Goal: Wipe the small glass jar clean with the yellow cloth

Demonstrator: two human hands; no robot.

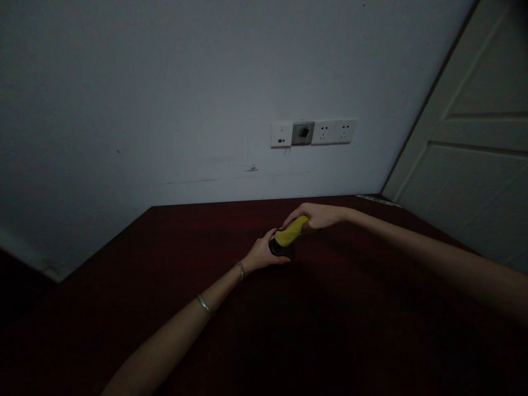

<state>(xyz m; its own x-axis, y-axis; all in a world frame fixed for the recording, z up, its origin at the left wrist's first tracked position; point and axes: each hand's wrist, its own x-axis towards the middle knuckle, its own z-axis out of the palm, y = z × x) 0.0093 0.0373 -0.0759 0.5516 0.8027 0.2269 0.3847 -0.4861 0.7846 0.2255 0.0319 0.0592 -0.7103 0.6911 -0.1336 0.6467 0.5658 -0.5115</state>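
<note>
My left hand (259, 254) is closed round a small dark rounded object (281, 251), thumb above it and fingers below. Its kind is too dim to make out. Against the top of that object lies a yellow, soft-looking cloth (292, 231), gripped by my right hand (319, 216), which comes in from the right with its fingers bent over the cloth. Both hands meet low over the dark red tabletop (198, 236). Two silvery bracelets circle my left forearm and wrist.
A pale wall (185, 99) with scuff marks rises behind the table. A row of sockets (333, 132) is set in it, with a grey plate (303, 133) among them. At right stands a panelled door (474, 148). A thin flat strip (377, 200) lies at the table's back right edge. The light is dim.
</note>
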